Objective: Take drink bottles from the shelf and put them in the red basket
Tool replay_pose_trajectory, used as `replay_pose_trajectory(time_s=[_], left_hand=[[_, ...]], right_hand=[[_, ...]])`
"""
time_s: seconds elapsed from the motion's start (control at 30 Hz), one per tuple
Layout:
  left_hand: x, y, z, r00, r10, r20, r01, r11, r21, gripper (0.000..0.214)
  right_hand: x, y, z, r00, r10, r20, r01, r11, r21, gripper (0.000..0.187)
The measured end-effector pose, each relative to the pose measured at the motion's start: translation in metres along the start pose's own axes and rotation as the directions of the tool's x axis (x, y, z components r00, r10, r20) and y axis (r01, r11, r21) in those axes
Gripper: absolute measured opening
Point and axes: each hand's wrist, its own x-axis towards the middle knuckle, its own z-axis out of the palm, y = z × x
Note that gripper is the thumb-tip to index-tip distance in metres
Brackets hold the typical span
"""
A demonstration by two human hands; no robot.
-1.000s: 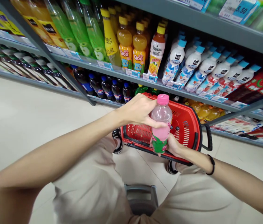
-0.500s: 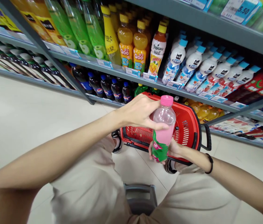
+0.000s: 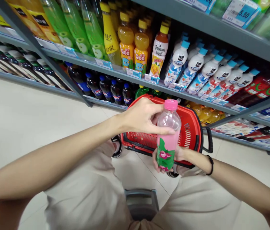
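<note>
Left hand pinches shoulder of clear plastic bottle of pink drink with pink cap; right hand cups its green-labelled base. Bottle upright between hands, above red plastic basket. Likely full: moderately heavy, smooth, slippery; grip labelled waist.

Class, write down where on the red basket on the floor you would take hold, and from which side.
Probably the black loop handle at the red basket's right end, from the right: it juts clear of the wall, leaving finger room.
</note>
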Motion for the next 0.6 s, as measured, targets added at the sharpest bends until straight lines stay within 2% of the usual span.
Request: replay_pose_trajectory(time_s=[0.13,0.23,0.37,0.47,0.53,0.6], left_hand=[[0.000,0.003,-0.002,1.000,0.007,0.009,-0.006,1.000,-0.029,0.051],[0.000,0.007,-0.004,1.000,0.000,0.012,0.001,0.998,-0.055,0.050],[0.001,0.013,-0.004,0.999,-0.027,0.020,0.028,0.996,-0.082,0.047],[0.003,0.017,-0.003,0.999,-0.031,0.008,0.032,0.992,-0.123,0.046],[0.006,0.019,-0.002,1.000,-0.020,-0.021,0.016,0.988,-0.152,0.047],[0.009,0.021,0.000,0.999,-0.018,-0.051,0.009,0.986,-0.167,0.049]], right_hand=[[-0.005,-0.008,0.006,0.993,0.095,0.073,-0.092,0.995,-0.041,0.043],[-0.006,-0.014,0.006,0.963,0.179,0.202,-0.162,0.982,-0.099,0.039],[-0.005,-0.016,0.001,0.910,0.182,0.373,-0.125,0.977,-0.174,0.043],[-0.002,-0.014,-0.005,0.893,0.148,0.425,-0.069,0.978,-0.195,0.041],[0.000,-0.015,-0.007,0.869,0.173,0.464,-0.085,0.975,-0.206,0.041],[0.001,-0.018,-0.008,0.893,0.197,0.405,-0.116,0.969,-0.217,0.041]])
